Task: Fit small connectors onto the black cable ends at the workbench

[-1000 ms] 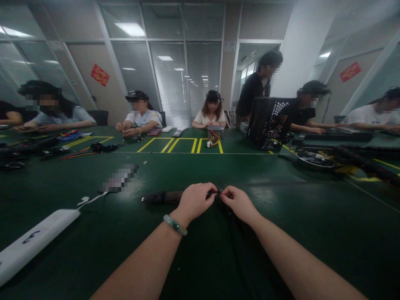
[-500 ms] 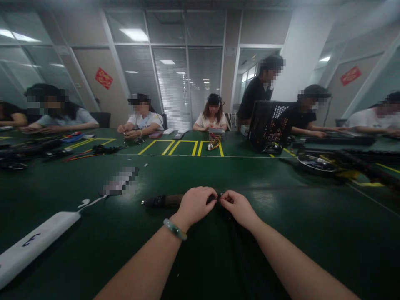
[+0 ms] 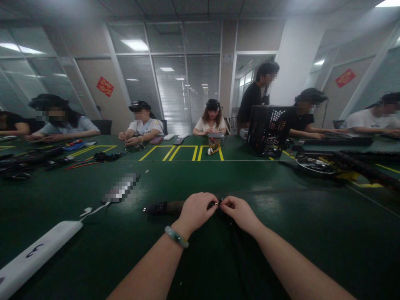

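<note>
A dark, rod-shaped tool with a ribbed collar and a small shiny tip [image 3: 156,208] lies on the green table, its tip pointing left. My left hand [image 3: 196,211], with a bangle [image 3: 176,237] on the wrist, lies over the rod's right part and hides it. Thumb and fingers of that hand are pinched at a small shiny piece [image 3: 216,204], too small to name. Fingertips of my right hand [image 3: 239,211] are pinched together right beside it; what they hold is hidden. Below my right hand a black strip [image 3: 239,250], perhaps a cable, runs toward me.
A white power strip [image 3: 43,252] lies at left, its cord near a blurred phone-like slab [image 3: 121,188]. Across the table people sit at work; one stands. A black computer case [image 3: 268,131], a round metal dish [image 3: 315,166] and dark cables [image 3: 106,157] lie beyond my hands.
The whole view has shifted slightly, with the scene sitting lower in the picture. Both hands stay pinched close together in the same place, and the small shiny piece between them shows more clearly.
</note>
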A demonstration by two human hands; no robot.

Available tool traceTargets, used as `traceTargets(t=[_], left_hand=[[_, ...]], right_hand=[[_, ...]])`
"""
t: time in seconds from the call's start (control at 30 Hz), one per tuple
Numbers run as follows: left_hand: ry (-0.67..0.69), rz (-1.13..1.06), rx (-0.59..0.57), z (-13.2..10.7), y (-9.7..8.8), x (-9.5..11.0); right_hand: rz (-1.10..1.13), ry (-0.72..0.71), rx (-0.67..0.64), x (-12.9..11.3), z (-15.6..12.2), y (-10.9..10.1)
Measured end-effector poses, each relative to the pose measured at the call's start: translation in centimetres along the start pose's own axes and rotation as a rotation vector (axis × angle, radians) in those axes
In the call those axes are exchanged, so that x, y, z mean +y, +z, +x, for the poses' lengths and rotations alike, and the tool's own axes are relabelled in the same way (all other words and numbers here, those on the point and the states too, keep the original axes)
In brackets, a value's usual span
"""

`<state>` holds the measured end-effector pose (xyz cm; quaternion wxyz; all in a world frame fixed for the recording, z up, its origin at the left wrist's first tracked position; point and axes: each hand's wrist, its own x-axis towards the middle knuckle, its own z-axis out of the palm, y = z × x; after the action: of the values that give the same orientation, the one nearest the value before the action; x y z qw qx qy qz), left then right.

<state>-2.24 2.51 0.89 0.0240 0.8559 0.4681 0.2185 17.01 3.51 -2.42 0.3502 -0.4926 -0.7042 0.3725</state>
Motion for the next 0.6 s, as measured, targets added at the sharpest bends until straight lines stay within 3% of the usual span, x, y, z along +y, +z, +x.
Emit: traceTargets(t=[0.6], left_hand=[[-0.027,0.007,-0.020,0.24,0.19,0.02]], right_hand=[[-0.051,0.012,0.004,-0.59,-0.07,-0.05]])
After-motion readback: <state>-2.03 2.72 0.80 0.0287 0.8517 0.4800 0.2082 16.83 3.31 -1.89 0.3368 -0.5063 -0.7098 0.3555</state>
